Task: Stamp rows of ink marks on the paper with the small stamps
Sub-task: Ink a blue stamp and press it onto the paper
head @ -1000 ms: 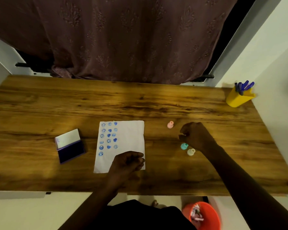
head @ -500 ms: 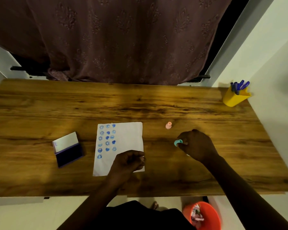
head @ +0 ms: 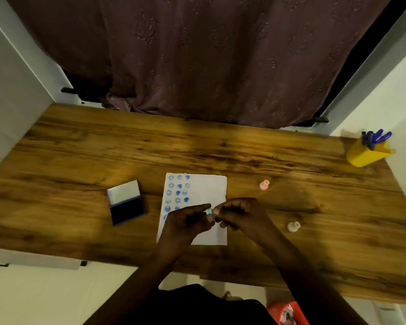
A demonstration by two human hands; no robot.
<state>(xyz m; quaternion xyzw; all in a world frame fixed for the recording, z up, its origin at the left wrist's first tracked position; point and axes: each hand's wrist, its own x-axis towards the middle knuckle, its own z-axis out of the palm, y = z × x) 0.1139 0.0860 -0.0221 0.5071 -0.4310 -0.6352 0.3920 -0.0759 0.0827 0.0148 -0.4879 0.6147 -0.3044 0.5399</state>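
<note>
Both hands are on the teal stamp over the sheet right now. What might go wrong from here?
1. The teal stamp is pinched between the left hand and right hand directly above the paper; a slip might leave a stray mark.
2. Neither hand appears to pin the paper, so it may shift.
3. The open ink pad lies close by on the left; a forearm could brush it and smear the blue marks.

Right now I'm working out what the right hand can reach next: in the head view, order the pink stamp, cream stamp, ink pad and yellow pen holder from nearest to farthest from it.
From the right hand:
1. Pink stamp, just beyond it; cream stamp, to its right. Too close to rank.
2. Ink pad, left past the paper.
3. Yellow pen holder, far right corner.
</note>
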